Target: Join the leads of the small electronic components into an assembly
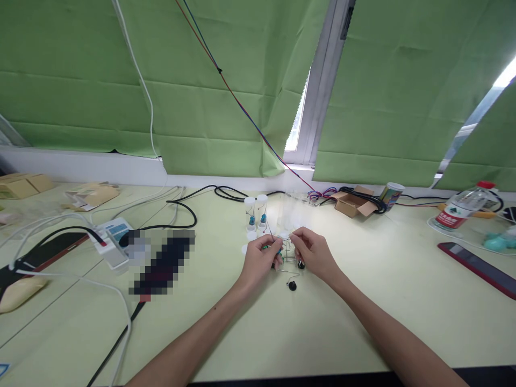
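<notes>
My left hand is closed in a pinch. A thin dark wire sticks up from its fingertips, with small blue-green bits beside them. Just to the right, my right hand is also closed, fingertips together at a small bent-wire frame; what lies between them is too small to make out. The frame stands on the table between both hands, partly hidden by the fingers. A black round piece with a curled wire lies in front of it. Behind my left hand stand two clear tubes with white caps and blue parts inside.
Left on the table are a white power strip, cables and a pixelated dark object. An open cardboard box and a can stand at the back. A water bottle and a red-edged phone are on the right.
</notes>
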`<state>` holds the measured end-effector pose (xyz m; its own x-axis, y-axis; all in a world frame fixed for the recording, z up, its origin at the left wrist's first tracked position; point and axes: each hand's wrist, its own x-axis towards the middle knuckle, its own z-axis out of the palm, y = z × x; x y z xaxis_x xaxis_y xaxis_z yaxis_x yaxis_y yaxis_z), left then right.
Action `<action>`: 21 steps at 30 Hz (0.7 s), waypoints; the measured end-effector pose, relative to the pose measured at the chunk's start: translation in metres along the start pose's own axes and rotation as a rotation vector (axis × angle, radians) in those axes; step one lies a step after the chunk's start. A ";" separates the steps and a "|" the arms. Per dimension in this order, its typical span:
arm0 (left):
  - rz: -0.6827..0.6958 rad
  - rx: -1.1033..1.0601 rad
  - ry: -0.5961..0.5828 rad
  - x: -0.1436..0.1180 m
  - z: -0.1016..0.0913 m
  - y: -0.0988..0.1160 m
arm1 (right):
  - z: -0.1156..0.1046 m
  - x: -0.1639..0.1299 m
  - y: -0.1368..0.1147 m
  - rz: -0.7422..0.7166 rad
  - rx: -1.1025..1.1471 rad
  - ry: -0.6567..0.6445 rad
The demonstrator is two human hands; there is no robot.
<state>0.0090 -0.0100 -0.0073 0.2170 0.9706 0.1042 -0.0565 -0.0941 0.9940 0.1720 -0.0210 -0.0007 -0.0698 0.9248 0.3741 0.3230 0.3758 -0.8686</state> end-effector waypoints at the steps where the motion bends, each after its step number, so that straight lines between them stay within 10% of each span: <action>1: 0.009 0.010 -0.002 0.000 0.000 0.000 | 0.000 0.000 0.000 0.001 -0.003 0.002; 21: 0.089 0.112 -0.048 -0.005 0.004 0.003 | 0.000 0.001 0.002 0.045 0.097 0.013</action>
<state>0.0116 -0.0156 -0.0043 0.2630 0.9457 0.1911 0.0308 -0.2062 0.9780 0.1722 -0.0194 -0.0019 -0.0451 0.9402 0.3378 0.2326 0.3387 -0.9117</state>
